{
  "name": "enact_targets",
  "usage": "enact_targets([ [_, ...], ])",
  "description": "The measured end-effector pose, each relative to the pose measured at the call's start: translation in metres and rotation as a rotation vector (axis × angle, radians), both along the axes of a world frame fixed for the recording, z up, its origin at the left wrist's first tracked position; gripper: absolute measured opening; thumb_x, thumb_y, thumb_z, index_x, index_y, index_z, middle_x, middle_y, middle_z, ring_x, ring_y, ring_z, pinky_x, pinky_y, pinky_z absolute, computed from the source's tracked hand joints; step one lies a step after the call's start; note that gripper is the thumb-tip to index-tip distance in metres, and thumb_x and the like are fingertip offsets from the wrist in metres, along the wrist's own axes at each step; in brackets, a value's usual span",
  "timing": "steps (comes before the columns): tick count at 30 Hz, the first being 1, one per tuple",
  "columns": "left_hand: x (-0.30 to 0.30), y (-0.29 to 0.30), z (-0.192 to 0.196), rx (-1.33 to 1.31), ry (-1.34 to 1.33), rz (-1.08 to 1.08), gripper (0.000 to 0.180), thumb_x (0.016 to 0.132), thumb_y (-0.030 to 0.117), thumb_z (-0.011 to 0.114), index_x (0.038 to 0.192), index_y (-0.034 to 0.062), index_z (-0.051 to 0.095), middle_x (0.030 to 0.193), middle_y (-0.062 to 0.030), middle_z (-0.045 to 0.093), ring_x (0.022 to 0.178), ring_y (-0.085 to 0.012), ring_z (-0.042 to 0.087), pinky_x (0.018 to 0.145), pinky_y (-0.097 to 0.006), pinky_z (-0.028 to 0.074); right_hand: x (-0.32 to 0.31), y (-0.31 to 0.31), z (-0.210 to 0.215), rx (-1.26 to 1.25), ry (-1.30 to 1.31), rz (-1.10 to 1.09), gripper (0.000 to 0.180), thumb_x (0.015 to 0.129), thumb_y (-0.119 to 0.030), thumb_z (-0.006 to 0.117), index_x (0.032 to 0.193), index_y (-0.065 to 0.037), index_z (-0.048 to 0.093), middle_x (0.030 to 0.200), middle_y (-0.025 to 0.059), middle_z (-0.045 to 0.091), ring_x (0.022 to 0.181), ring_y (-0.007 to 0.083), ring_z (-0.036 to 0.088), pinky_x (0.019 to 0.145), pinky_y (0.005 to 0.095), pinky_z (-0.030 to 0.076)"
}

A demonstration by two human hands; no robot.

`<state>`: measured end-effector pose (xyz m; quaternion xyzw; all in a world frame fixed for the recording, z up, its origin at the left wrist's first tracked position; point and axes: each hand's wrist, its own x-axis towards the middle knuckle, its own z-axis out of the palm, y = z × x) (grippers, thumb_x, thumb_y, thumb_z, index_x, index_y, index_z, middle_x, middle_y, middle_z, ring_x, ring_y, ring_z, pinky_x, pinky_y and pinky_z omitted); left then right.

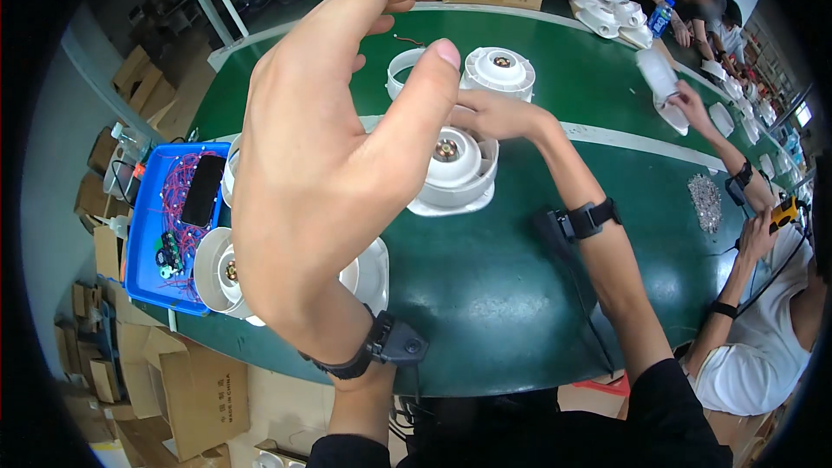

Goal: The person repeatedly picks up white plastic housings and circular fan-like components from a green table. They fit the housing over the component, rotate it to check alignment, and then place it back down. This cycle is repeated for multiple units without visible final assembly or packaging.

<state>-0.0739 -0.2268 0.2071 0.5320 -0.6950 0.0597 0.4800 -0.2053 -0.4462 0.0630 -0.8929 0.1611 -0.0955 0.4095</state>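
Note:
My left hand [321,156] is raised close to the camera, fingers curved and apart, with nothing in it. It hides part of the table behind it. My right hand [494,114] reaches out over the green table [485,277] and rests its fingers on the far rim of a white round fan housing [455,169] with a brass motor hub in its middle. Two more white round parts, an open ring [403,69] and a capped housing [498,69], stand just beyond it.
A blue tray [152,234] with red wires, a black phone and small circuit boards sits at the left table edge. White housings [221,273] lie beside it. Cardboard boxes [195,390] stand on the floor. Other people work at the right, near a pile of screws [705,201].

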Motion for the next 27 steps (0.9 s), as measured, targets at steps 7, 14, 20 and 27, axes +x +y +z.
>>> enact_targets([
  [7, -0.002, 0.0, -0.001, 0.014, 0.01, -0.045, 0.033, 0.094, 0.015, 0.055, 0.122, 0.0001, 0.061, 0.119, -0.0138, 0.065, 0.117, -0.0249, 0.059, 0.098, -0.037, 0.046, -0.064, 0.051, 0.023, -0.01, 0.182, 0.07, 0.039, 0.104, -0.023, 0.044, 0.138, -0.008, 0.054, 0.129, 0.0152, 0.063, 0.116, 0.0244, 0.06, 0.101, 0.0352, 0.046],
  [14, -0.016, -0.004, 0.003, 0.078, -0.003, -0.099, 0.036, 0.094, 0.017, 0.056, 0.125, -0.0002, 0.06, 0.119, -0.0143, 0.065, 0.115, -0.0247, 0.059, 0.097, -0.037, 0.046, -0.113, 0.08, 0.098, -0.286, -0.222, -0.073, 0.042, 0.088, -0.003, 0.058, 0.129, -0.001, 0.06, 0.121, 0.0139, 0.067, 0.103, 0.0223, 0.067, 0.086, 0.0311, 0.053],
  [20, -0.031, 0.007, 0.011, 0.379, -0.005, -0.399, 0.079, 0.078, 0.04, 0.074, 0.137, -0.0053, 0.048, 0.13, -0.0208, 0.059, 0.122, -0.0305, 0.057, 0.103, -0.042, 0.042, -0.135, 0.111, 0.138, -0.771, -0.662, -0.297, 0.053, 0.066, -0.002, 0.069, 0.118, 0.0, 0.063, 0.107, 0.0143, 0.069, 0.087, 0.0263, 0.069, 0.077, 0.0331, 0.053],
  [27, -0.059, -0.006, 0.011, 0.188, 0.02, -0.261, 0.059, 0.067, 0.007, 0.078, 0.122, -0.002, 0.058, 0.114, -0.0198, 0.065, 0.105, -0.0323, 0.066, 0.087, -0.037, 0.054, -0.141, 0.119, 0.145, -0.847, -0.735, -0.237, 0.078, 0.062, -0.015, 0.084, 0.131, 0.003, 0.052, 0.122, 0.0224, 0.062, 0.104, 0.0338, 0.062, 0.089, 0.0417, 0.048],
])
